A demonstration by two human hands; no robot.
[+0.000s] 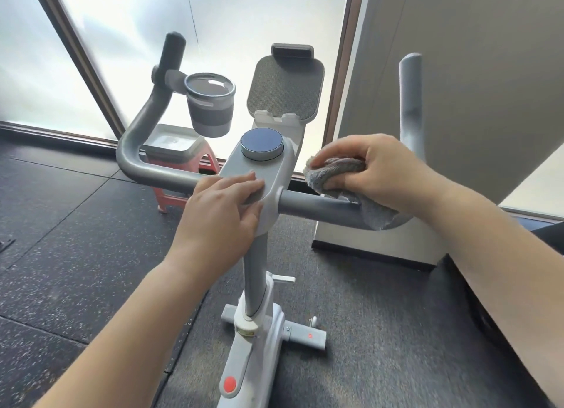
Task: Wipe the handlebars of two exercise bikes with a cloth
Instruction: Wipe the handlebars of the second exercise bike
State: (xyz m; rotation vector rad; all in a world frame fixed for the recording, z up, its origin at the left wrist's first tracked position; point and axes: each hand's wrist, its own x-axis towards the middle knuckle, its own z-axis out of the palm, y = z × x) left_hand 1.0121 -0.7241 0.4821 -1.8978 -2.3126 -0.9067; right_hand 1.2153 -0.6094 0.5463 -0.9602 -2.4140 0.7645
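One exercise bike stands in front of me, with a grey handlebar (317,207) that runs left and right from a white and grey console (259,169) and bends up at both ends. My right hand (381,175) grips a grey cloth (335,169) and presses it on the right part of the bar, where the cloth drapes over the tube. My left hand (222,206) lies flat on the near edge of the console, fingers together, holding nothing. The bar's left side (143,166) is bare.
A grey cup holder (210,105) hangs off the left upright and a tablet rest (285,90) stands behind the round dial. A red stool with a white tray (174,145) sits beyond the bike. A grey wall panel (457,72) stands close on the right. Dark rubber floor all round.
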